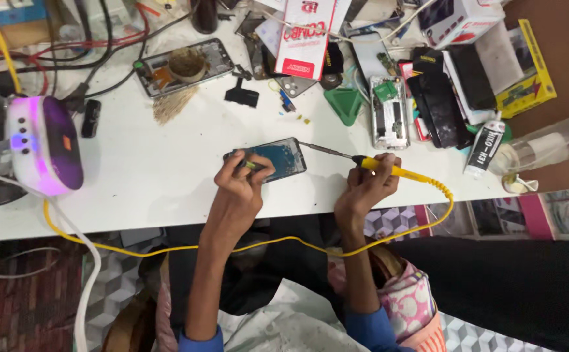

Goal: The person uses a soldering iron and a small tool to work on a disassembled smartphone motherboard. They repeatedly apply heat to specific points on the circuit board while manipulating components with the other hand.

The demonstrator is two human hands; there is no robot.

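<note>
An opened phone frame (pixel 278 157) with a bluish inside lies on the white table (pixel 147 176) near its front edge. My left hand (pixel 242 182) rests on the frame's left end, its fingers pinching a small yellow-green tool (pixel 253 165) against it. My right hand (pixel 366 186) grips a soldering iron (pixel 381 167) by its yellow handle. The iron's thin metal tip (pixel 320 149) points left and reaches the frame's right end. A yellow cable (pixel 265 242) runs from the handle, under both forearms, to the left.
A purple-lit white device (pixel 43 143) stands at the left. Another opened phone (pixel 183 65), a green triangular pick (pixel 346 104), a bare phone board (pixel 389 111), black screens (pixel 437 104), boxes (pixel 307 32), a glue tube (pixel 486 146) and a clear bottle (pixel 552 143) crowd the far side and right.
</note>
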